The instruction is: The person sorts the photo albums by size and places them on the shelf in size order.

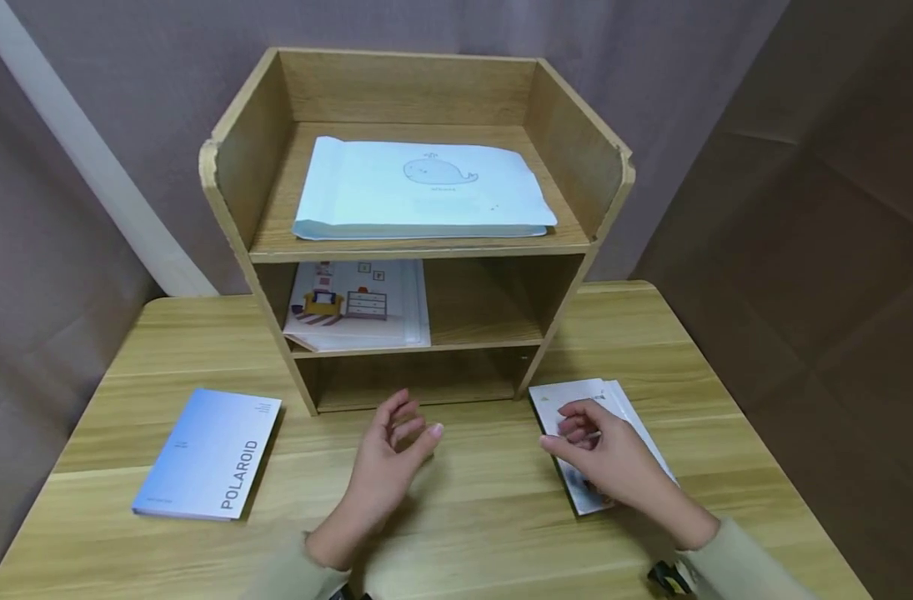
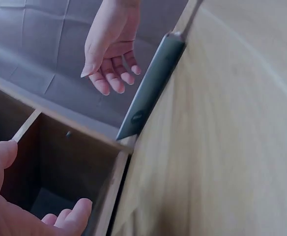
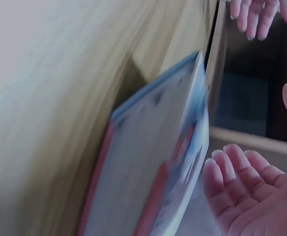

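My left hand [image 1: 384,467] hovers over the table in front of the shelf, its fingers loosely bent and nothing in its grasp. Above a small stack of white books [image 1: 569,400] on the right is my right hand [image 1: 609,454], also holding nothing. In the right wrist view, the relaxed fingers of that hand stand apart from a thick book [image 3: 148,147]. A wooden shelf [image 1: 407,87] stands at the back. On its top level lies a white whale-print book or packet [image 1: 426,192]; picture books [image 1: 358,308] lie on the middle level, toward the left.
A blue and white book marked POLAROID [image 1: 208,454] lies on the left side of the wooden table [image 1: 464,542]. Grey cloth [image 1: 689,67] hangs behind the shelf. A brown panel [image 1: 816,275] rises along the table's right side.
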Motion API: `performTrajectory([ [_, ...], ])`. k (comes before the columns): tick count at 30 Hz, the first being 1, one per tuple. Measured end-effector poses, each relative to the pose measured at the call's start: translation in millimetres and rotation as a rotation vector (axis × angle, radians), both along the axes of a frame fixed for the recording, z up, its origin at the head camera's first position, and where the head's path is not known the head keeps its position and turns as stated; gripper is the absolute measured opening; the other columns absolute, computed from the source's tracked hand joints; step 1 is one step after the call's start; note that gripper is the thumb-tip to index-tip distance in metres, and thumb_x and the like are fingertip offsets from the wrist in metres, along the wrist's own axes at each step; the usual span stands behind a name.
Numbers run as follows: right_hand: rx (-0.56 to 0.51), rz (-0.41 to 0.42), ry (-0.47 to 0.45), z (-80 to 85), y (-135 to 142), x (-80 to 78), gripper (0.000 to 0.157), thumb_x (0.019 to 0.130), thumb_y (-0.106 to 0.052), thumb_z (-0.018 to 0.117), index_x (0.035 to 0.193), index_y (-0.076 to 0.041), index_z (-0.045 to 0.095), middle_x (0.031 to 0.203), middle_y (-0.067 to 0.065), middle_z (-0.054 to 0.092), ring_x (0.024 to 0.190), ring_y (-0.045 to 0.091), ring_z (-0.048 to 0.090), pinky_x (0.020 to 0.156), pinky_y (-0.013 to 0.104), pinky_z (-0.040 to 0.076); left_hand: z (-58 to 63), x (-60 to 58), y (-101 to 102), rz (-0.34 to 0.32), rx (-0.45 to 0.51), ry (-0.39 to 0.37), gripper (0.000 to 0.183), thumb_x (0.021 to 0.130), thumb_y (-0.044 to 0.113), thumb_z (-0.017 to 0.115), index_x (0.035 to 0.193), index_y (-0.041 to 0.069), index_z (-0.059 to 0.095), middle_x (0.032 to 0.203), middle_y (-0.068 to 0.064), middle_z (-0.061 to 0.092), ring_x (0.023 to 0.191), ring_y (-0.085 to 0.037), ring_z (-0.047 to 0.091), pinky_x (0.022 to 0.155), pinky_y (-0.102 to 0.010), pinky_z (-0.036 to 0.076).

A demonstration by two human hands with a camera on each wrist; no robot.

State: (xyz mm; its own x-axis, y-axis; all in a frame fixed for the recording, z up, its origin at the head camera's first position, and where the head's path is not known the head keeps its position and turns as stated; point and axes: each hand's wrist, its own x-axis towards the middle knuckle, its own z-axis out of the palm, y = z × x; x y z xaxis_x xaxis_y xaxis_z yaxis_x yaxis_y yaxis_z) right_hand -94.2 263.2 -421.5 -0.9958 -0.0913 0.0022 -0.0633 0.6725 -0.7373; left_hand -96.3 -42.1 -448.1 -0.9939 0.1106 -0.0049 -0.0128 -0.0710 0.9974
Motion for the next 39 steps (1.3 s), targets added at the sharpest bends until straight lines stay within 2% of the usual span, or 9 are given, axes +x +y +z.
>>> performTrajectory([
  [6,0.036,-0.06,0.048,-7.7,26.7,4.2,0.057,0.082,-0.044,0.076,0.119,-0.004,0.057,0.098,0.005,0.064,0.084,0.018,0.061,0.071,0.026,0.053,-2.6,6.5,11.9,-0.086,-0.022,-0.02,0.084,0.085,0.033,0.075,0.148,0.005,0.028,0.141,-0.018,0.041,0.125,-0.034,0.046,0.101,-0.044,0.045],
  [8,0.069,-0.071,0.063,-10.4,33.5,4.9,0.057,0.083,-0.044,0.075,0.12,-0.004,0.056,0.099,0.006,0.065,0.084,0.018,0.061,0.071,0.025,0.053,-2.6,7.8,15.4,-0.086,-0.027,-0.026,0.085,0.085,0.034,0.076,0.148,0.004,0.028,0.141,-0.018,0.041,0.125,-0.034,0.046,0.103,-0.045,0.042],
  [13,0.12,-0.101,0.124,-13.9,47.4,5.6,0.061,0.083,-0.04,0.077,0.123,-0.001,0.053,0.102,0.01,0.066,0.087,0.023,0.061,0.069,0.024,0.052,-3.1,8.6,24.7,-0.062,-0.013,-0.042,0.085,0.083,0.033,0.077,0.147,0.004,0.029,0.14,-0.019,0.042,0.124,-0.033,0.047,0.1,-0.041,0.046],
  [16,0.119,-0.128,0.138,-15.6,53.9,4.8,0.068,0.082,-0.038,0.078,0.129,0.001,0.047,0.105,0.014,0.063,0.09,0.027,0.059,0.07,0.022,0.05,-3.9,9.4,31.0,-0.062,-0.004,-0.058,0.086,0.082,0.033,0.078,0.147,0.006,0.03,0.14,-0.018,0.042,0.123,-0.031,0.048,0.098,-0.038,0.047],
  [20,0.115,-0.166,0.093,-17.1,61.2,4.7,0.079,0.083,-0.04,0.077,0.136,0.004,0.039,0.113,0.019,0.058,0.099,0.031,0.057,0.076,0.024,0.048,-5.7,12.1,43.9,-0.065,-0.002,-0.092,0.087,0.081,0.036,0.079,0.147,0.007,0.031,0.14,-0.016,0.043,0.121,-0.029,0.049,0.095,-0.036,0.049],
  [24,0.101,-0.188,0.031,-17.7,69.6,6.5,0.082,0.085,-0.042,0.073,0.138,0.007,0.035,0.121,0.025,0.053,0.109,0.035,0.052,0.087,0.036,0.047,-10.7,15.8,64.1,-0.068,0.006,-0.122,0.087,0.08,0.037,0.08,0.146,0.006,0.032,0.138,-0.015,0.044,0.12,-0.028,0.049,0.093,-0.035,0.05],
  [31,0.08,-0.224,-0.067,-24.3,81.4,4.3,0.084,0.087,-0.049,0.068,0.139,0.009,0.033,0.126,0.029,0.05,0.112,0.039,0.049,0.091,0.048,0.044,-17.3,17.8,100.0,-0.133,0.061,-0.157,0.087,0.082,0.034,0.078,0.146,0.0,0.03,0.135,-0.017,0.044,0.118,-0.032,0.05,0.092,-0.039,0.051],
  [35,0.045,-0.221,-0.114,-28.4,84.3,3.7,0.089,0.087,-0.051,0.067,0.14,0.009,0.031,0.129,0.029,0.047,0.116,0.04,0.047,0.094,0.052,0.042,-20.5,17.8,114.1,-0.153,0.104,-0.219,0.086,0.082,0.032,0.079,0.144,-0.002,0.031,0.133,-0.018,0.045,0.117,-0.033,0.051,0.091,-0.039,0.051],
  [39,0.041,-0.225,-0.114,-30.1,87.1,5.5,0.09,0.087,-0.049,0.068,0.141,0.012,0.028,0.133,0.035,0.041,0.123,0.046,0.041,0.1,0.059,0.036,-20.5,18.5,125.2,-0.151,0.118,-0.288,0.083,0.08,0.03,0.081,0.141,-0.002,0.036,0.127,-0.016,0.049,0.112,-0.03,0.054,0.089,-0.038,0.052],
])
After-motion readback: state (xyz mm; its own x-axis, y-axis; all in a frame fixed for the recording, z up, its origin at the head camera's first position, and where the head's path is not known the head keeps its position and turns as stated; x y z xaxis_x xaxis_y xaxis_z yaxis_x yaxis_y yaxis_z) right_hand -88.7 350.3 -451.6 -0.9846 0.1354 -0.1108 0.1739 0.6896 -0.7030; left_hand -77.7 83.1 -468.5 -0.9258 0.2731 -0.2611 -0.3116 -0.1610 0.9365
